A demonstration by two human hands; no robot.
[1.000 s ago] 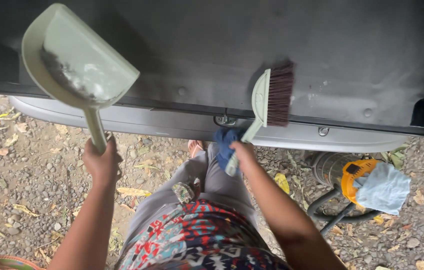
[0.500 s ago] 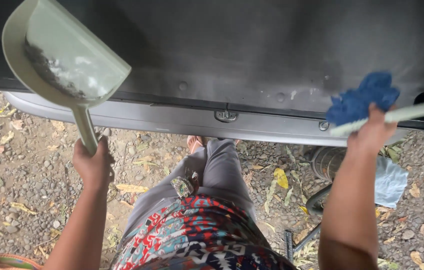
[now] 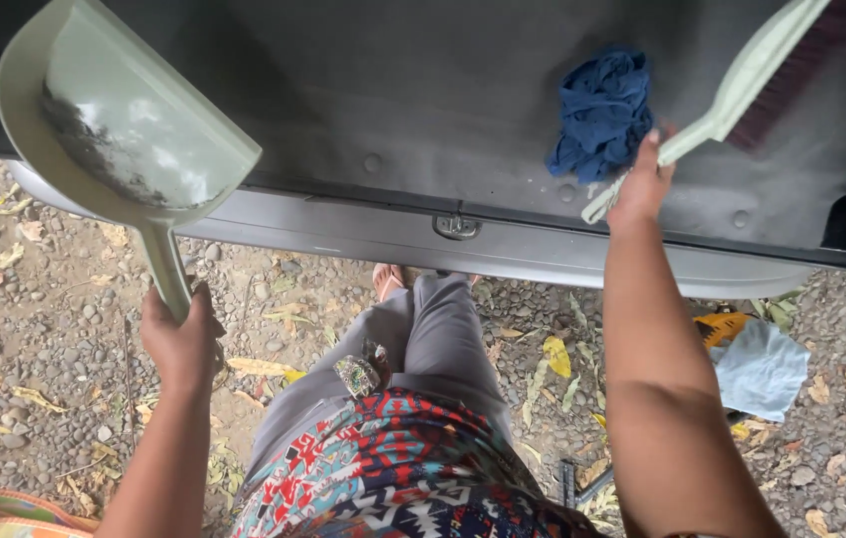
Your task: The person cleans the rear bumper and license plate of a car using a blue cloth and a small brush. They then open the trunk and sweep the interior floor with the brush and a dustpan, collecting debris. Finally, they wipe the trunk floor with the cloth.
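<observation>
My left hand point(image 3: 182, 337) grips the handle of a pale green dustpan point(image 3: 119, 139), held up and tilted, with dark dust lying in its scoop. My right hand point(image 3: 642, 184) reaches forward over a dark carpeted vehicle floor point(image 3: 423, 100) and holds the handle of a pale green hand brush point(image 3: 742, 85) with reddish bristles. A crumpled blue cloth point(image 3: 602, 110) sits on the carpet right beside that hand; whether the fingers also hold it cannot be told.
A grey sill with a metal latch point(image 3: 456, 226) edges the carpet. Below is gravel ground with dry leaves. A light blue cloth point(image 3: 762, 367) lies over an orange object point(image 3: 720, 325) at the right. My legs stand in the middle.
My right hand has swung the brush and blue cloth from the middle to the right and forward over the carpet. The dustpan has stayed raised at the left.
</observation>
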